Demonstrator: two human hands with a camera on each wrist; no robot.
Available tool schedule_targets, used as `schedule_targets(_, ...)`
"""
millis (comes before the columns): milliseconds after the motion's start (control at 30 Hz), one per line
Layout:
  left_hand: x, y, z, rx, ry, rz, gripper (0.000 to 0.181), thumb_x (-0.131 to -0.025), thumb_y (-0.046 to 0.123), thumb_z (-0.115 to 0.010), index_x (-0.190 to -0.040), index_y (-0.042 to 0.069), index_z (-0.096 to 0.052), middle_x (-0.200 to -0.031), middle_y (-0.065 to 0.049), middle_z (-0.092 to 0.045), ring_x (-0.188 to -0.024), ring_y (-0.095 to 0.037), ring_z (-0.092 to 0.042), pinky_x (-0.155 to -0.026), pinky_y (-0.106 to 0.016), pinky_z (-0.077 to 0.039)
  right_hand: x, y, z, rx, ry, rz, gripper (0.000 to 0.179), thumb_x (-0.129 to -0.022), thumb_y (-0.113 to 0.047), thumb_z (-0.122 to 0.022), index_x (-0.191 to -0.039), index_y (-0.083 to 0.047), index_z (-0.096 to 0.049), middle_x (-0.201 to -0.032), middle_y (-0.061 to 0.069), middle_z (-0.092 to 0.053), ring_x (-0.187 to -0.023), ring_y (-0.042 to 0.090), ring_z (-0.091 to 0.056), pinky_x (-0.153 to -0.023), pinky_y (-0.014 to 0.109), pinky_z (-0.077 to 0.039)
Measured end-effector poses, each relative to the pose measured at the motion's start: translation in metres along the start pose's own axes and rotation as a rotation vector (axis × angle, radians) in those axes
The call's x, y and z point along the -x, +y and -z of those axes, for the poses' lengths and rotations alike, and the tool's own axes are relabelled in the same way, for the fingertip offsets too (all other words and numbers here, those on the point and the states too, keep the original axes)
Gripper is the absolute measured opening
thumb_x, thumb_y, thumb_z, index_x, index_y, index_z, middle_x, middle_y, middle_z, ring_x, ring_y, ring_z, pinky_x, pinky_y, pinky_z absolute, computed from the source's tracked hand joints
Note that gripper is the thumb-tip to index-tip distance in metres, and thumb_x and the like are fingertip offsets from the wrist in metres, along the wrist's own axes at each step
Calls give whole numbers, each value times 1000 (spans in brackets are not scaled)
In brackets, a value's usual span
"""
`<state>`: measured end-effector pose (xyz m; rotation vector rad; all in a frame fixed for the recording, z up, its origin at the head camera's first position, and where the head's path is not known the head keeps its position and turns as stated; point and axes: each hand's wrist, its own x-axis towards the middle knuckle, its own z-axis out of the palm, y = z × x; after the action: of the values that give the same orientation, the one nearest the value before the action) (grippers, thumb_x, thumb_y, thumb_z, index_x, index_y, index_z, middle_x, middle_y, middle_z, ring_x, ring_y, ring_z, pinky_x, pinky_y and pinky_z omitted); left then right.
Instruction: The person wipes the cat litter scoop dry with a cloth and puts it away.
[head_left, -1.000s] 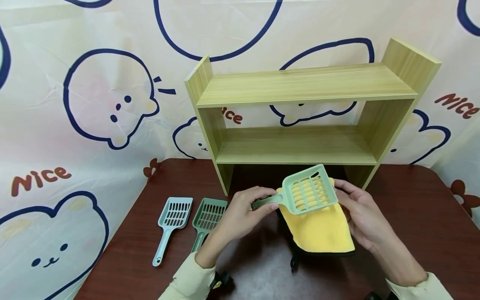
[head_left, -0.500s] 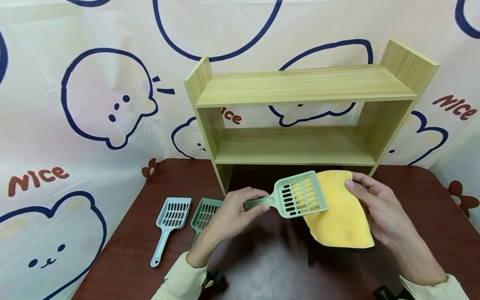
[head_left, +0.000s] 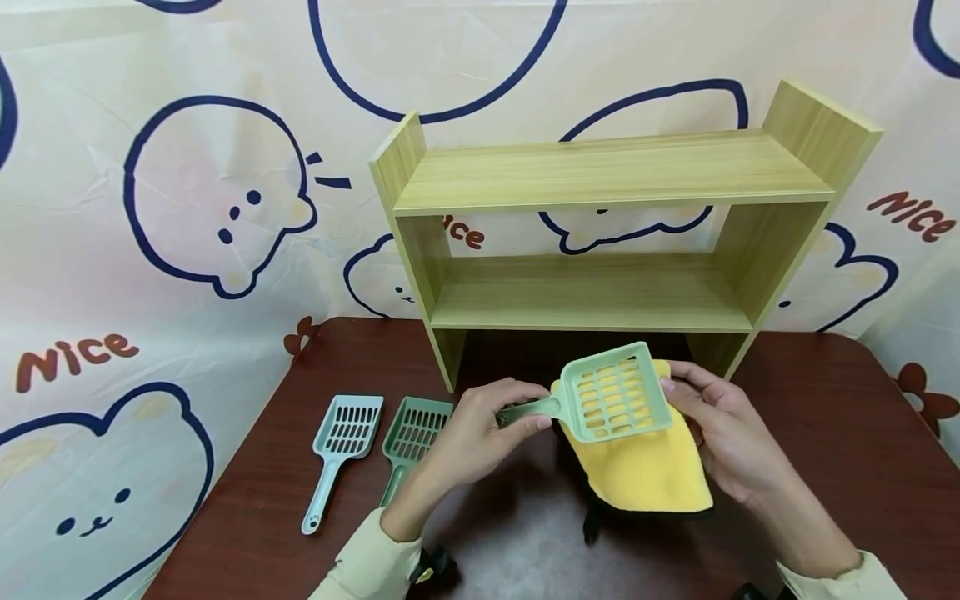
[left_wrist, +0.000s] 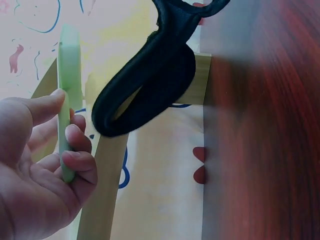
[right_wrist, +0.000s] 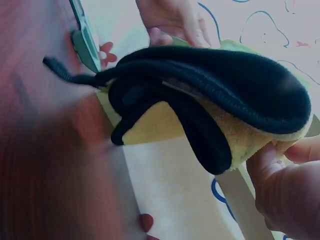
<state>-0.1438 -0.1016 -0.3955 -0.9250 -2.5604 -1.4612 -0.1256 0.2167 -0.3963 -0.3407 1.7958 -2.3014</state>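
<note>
A light green slotted litter scoop (head_left: pixel 568 402) is held by its handle in my left hand (head_left: pixel 480 437), its head raised above the table. In the left wrist view, the thumb and curled fingers pinch the scoop's handle (left_wrist: pixel 64 145). My right hand (head_left: pixel 731 437) grips a folded yellow cloth (head_left: pixel 648 477) at its upper right edge. The cloth lies behind the scoop head, its yellow side showing through the slots. Seen from the right wrist, the cloth's black border (right_wrist: pixel 210 97) hangs in folds, with a black loop (right_wrist: pixel 65 75) sticking out. Any contact between cloth and scoop is hard to tell.
A pale blue litter scoop (head_left: pixel 342 458) and a darker green one (head_left: pixel 412 437) lie on the dark red-brown table (head_left: pixel 247 517), left of my left hand. A light wooden shelf (head_left: pixel 592 292) stands at the back, before a cartoon-printed backdrop (head_left: pixel 67 225).
The cloth moved right across the scoop's back about half a second ago, then returned left behind the head. The scoop dipped slightly. Both hands keep their hold.
</note>
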Motion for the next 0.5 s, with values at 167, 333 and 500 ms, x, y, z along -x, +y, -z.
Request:
schedule_targets(167, -4, 7, -4, 25, -6, -15, 25, -100, 18, -79, -124, 14, -77, -115, 0, -76, -96, -10, -64, -83, -25, -52, -1, 6, -1, -10, -21, 37, 25, -116, -15, -47, -136, -16, -62, -113, 0, -79, -91, 12, -79, -70, 30, -64)
schedule_targets(333, -7, 9, -5, 24, -10, -27, 25, -99, 18, -79, -124, 13, -77, -113, 0, -76, -94, -10, -63, -82, -24, -52, -1, 4, 2, -9, 7, 50, 25, -115, -12, -48, -134, -17, -64, -113, -1, -79, -91, 11, -79, -70, 29, -64)
schedule_targets(500, -2, 5, 1, 11, -15, -27, 22, -99, 20, -79, -121, 16, -78, -110, 3, -76, -91, -9, -62, -80, -25, -52, 1, -3, 3, 32, 36, 21, 25, -114, -12, -51, -136, -17, -63, -110, 0, -81, -90, 14, -80, -69, 32, -65)
